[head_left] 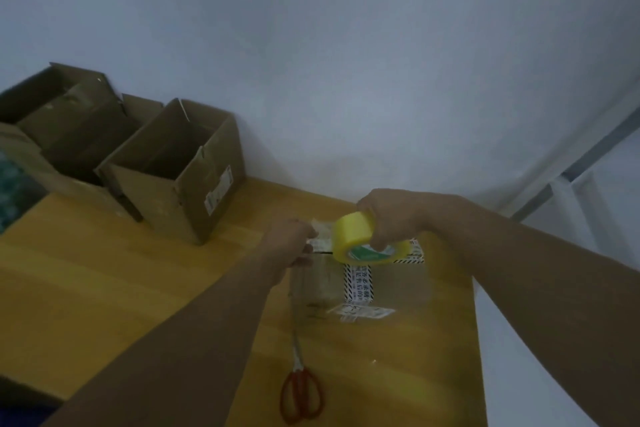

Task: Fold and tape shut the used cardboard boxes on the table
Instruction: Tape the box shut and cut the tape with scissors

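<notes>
Under the tape roll point(349, 236), a label-striped cardboard box point(398, 284)

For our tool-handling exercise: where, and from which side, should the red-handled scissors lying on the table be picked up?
Take the scissors by their red handle loops, coming from the near edge of the table. They lie flat with the loops toward the person and the blades pointing away, toward the small box, so the fingers meet the handles first, not the tips.

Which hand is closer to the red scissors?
Left. The left hand pinches the tape end at the left edge of the box, straight beyond the scissors; the right hand grips the yellow tape roll farther right.
</notes>
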